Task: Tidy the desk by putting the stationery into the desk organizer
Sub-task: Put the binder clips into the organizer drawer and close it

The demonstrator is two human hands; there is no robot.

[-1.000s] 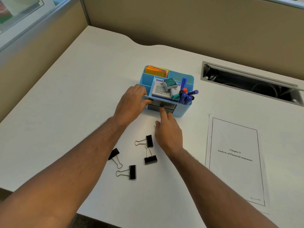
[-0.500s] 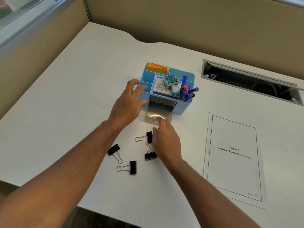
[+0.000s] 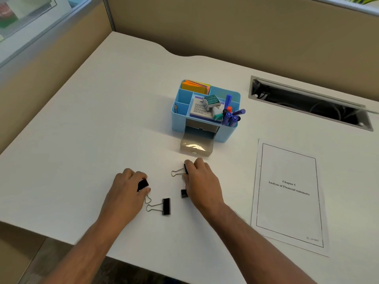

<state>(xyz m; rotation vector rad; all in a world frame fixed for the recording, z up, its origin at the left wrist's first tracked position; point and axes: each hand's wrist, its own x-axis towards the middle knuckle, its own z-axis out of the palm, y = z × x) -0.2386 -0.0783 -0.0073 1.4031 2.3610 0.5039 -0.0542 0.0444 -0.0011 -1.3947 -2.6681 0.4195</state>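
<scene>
A light-blue desk organizer (image 3: pixel 178 121) stands mid-desk, holding sticky notes, markers and a small booklet. Its translucent lower drawer (image 3: pixel 196 148) is pulled out toward me. Several black binder clips lie on the white desk below it. My left hand (image 3: pixel 128 193) pinches one clip (image 3: pixel 143 184) between thumb and fingers. My right hand (image 3: pixel 202 182) closes on a second clip (image 3: pixel 180 171) near the drawer. A third clip (image 3: pixel 184 193) lies partly hidden under the right palm. Another clip (image 3: pixel 162 206) lies free between the hands.
A printed sheet (image 3: pixel 288 196) headed "Chapter 5" lies to the right of my right hand. An open cable slot (image 3: pixel 311 103) is cut into the desk at the back right. Beige partition walls enclose the back and left. The desk's front edge runs just below my forearms.
The drawer went from shut to pulled out. Both hands then left the organizer and came down toward me onto the binder clips, each taking hold of one.
</scene>
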